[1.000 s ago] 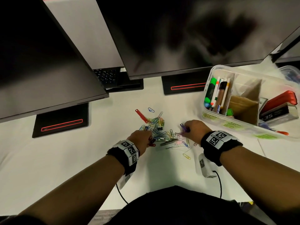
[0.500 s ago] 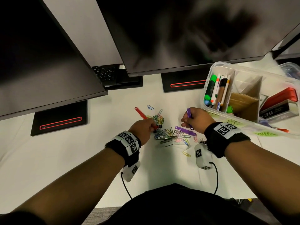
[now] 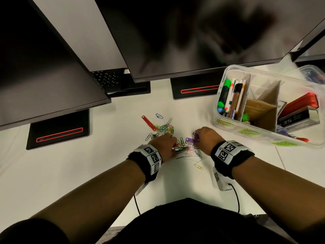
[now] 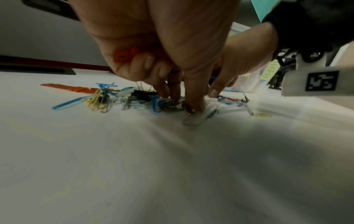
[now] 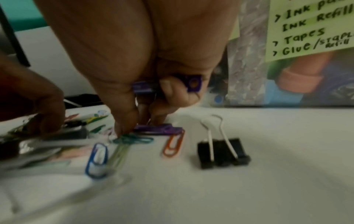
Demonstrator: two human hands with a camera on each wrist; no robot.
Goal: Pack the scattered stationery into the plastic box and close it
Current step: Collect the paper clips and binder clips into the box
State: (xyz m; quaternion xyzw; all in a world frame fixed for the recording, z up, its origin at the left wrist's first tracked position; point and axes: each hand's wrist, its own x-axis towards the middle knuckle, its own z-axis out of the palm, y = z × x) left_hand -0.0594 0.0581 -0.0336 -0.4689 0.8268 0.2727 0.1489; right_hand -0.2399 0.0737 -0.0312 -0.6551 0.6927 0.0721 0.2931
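Dim, even indoor lighting throughout. Head view: smeared grey reflections across the dark monitor (image 3: 202,32); soft shadows on the white desk (image 3: 61,173) below the forearms; straight edges bowed toward the frame borders. Left wrist view: left hand (image 4: 162,45) large and out of focus; foreground desk streaked with motion blur and darkened toward the corners. Right wrist view: black binder clip (image 5: 223,153) fairly sharp; paper clips (image 5: 97,160) to its left smeared.

1. Plastic box (image 3: 228,88): right end cut off by right frame edge in head view.
2. Left hand (image 4: 153,45) fingertips buried in clip pile, blurred.
3. Sticky note (image 5: 310,27) text cropped at right edge, right wrist view.
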